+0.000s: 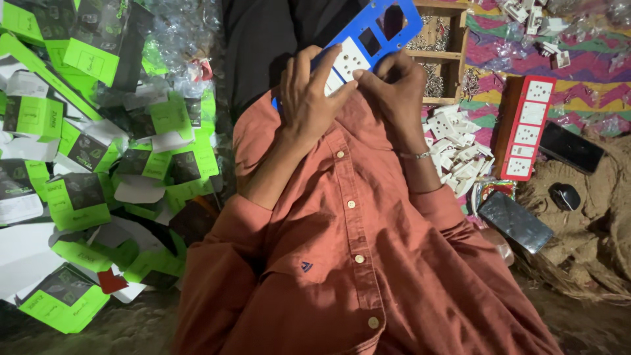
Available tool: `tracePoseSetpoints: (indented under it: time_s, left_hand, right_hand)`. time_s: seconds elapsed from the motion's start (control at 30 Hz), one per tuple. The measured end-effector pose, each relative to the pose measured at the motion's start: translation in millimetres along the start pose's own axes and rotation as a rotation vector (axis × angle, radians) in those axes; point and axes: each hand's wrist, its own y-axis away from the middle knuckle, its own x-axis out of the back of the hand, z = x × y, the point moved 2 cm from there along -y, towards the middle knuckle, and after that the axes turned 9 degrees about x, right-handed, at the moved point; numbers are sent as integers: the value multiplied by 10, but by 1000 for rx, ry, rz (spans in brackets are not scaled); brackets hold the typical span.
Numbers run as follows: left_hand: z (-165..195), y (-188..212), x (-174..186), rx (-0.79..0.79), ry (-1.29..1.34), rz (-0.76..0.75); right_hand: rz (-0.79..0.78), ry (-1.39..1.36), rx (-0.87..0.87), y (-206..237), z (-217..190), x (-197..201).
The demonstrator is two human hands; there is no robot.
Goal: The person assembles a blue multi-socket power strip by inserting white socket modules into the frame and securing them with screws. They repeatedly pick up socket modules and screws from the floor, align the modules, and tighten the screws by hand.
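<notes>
I hold a blue plastic panel [388, 23] with rectangular cut-outs in both hands above my lap. A white socket module [346, 62] sits in one of its openings. My left hand [309, 92] wraps around the panel's near end, fingers over the white module. My right hand [394, 89] grips the panel from the right, thumb pressing near the module. A thin bracelet circles my right wrist. My rust-orange buttoned shirt [342, 250] fills the lower middle of the view.
A heap of green and black cartons [85, 164] lies at left. Loose white socket modules [460, 154] pile at right beside a red-framed socket board [526, 128]. A wooden compartment tray [440, 56], a dark phone [570, 148] and a shiny flat pack [516, 220] lie nearby.
</notes>
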Motion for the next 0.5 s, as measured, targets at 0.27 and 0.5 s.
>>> tracePoseSetpoints:
  time_s: [0.27,0.5]
  left_hand:
    - [-17,-5,38,-178,38,-122]
    - [27,24,-21,-322,-98,-105]
  right_hand:
    - [32,-609,39,-43,332,197]
    - [-34,342,316,-587,917,1072]
